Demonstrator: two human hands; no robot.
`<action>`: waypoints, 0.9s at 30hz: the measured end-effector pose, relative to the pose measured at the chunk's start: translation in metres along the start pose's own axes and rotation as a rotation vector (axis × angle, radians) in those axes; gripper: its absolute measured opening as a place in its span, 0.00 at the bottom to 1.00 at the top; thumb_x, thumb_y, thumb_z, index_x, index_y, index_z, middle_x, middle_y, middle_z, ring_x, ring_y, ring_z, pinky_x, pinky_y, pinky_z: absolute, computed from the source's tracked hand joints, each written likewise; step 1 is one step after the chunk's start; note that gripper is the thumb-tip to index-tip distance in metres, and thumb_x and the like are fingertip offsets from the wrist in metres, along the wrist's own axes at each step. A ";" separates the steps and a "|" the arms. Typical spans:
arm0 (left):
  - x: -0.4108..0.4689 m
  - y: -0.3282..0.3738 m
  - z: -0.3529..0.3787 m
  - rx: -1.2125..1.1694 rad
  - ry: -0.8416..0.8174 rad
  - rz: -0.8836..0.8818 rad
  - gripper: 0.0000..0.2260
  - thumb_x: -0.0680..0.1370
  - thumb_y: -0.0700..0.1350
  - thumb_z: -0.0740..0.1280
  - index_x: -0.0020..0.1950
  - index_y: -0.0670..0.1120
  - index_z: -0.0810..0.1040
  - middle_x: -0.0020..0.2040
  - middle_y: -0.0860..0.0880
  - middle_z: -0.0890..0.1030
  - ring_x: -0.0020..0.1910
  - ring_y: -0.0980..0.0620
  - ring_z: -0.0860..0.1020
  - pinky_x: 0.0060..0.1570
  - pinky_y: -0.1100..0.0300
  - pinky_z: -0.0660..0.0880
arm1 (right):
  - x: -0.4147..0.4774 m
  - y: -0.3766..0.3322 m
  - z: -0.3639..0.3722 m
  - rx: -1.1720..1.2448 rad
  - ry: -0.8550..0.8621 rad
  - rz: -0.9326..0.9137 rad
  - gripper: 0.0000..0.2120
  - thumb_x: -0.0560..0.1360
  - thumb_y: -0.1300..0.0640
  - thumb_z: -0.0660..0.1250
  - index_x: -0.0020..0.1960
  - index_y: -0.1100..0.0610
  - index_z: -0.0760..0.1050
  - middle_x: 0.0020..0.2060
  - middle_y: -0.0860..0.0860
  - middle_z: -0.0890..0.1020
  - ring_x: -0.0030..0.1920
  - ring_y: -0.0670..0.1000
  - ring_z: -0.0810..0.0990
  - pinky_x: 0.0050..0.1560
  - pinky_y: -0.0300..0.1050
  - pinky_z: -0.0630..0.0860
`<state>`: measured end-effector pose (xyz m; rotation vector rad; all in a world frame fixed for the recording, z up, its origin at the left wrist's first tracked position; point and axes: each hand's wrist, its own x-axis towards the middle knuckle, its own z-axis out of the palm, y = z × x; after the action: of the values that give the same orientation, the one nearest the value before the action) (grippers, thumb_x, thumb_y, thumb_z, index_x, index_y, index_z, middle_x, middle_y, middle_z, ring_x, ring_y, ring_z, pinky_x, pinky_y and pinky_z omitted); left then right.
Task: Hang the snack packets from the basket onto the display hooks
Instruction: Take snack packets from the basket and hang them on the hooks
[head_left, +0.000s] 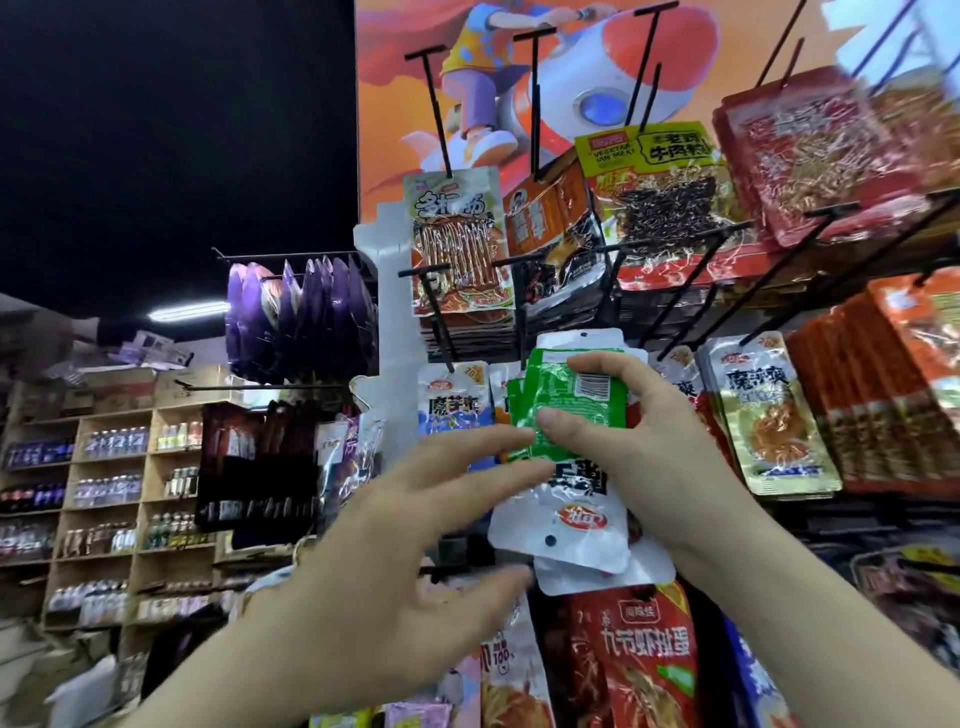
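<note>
My right hand (641, 447) grips a small stack of green and white snack packets (571, 405), turned upside down, with their white hole-punched ends (576, 540) hanging below my fingers. The stack is in front of the display rack, just under a black hook (522, 317) in the second row. My left hand (415, 535) reaches toward the stack with its fingers spread and straight; its fingertips are at the stack's left edge. The basket is out of view.
Black hooks (434, 104) on the rack carry many hanging packets: white-blue ones (454, 400) at left, gold ones (769, 410) and red ones (810, 150) at right, red bags (639, 654) below. Purple bags (301, 317) hang left. Wooden shelves of bottles (114, 488) stand far left.
</note>
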<state>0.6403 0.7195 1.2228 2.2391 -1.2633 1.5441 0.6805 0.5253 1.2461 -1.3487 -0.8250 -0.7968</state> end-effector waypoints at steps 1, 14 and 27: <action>-0.001 0.001 0.005 0.084 -0.003 0.040 0.21 0.75 0.54 0.67 0.68 0.54 0.74 0.71 0.59 0.71 0.69 0.58 0.70 0.64 0.61 0.70 | 0.000 0.000 0.002 0.015 -0.004 0.003 0.17 0.70 0.59 0.75 0.57 0.49 0.76 0.43 0.45 0.82 0.38 0.36 0.80 0.35 0.27 0.74; 0.011 0.008 0.021 0.333 0.266 0.297 0.09 0.77 0.43 0.68 0.52 0.42 0.86 0.53 0.47 0.84 0.56 0.49 0.82 0.54 0.55 0.79 | -0.004 -0.005 0.000 0.305 0.086 0.100 0.18 0.84 0.51 0.54 0.69 0.33 0.67 0.67 0.33 0.67 0.63 0.36 0.62 0.62 0.38 0.60; 0.027 0.041 0.020 -0.036 0.438 -0.062 0.05 0.80 0.51 0.64 0.50 0.55 0.79 0.45 0.58 0.81 0.42 0.61 0.80 0.39 0.61 0.77 | -0.006 -0.008 -0.001 0.618 -0.103 0.156 0.26 0.72 0.65 0.68 0.66 0.46 0.73 0.49 0.58 0.85 0.44 0.58 0.85 0.43 0.52 0.83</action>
<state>0.6291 0.6681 1.2228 1.7606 -1.0697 1.8354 0.6704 0.5241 1.2450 -0.8880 -0.9367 -0.3069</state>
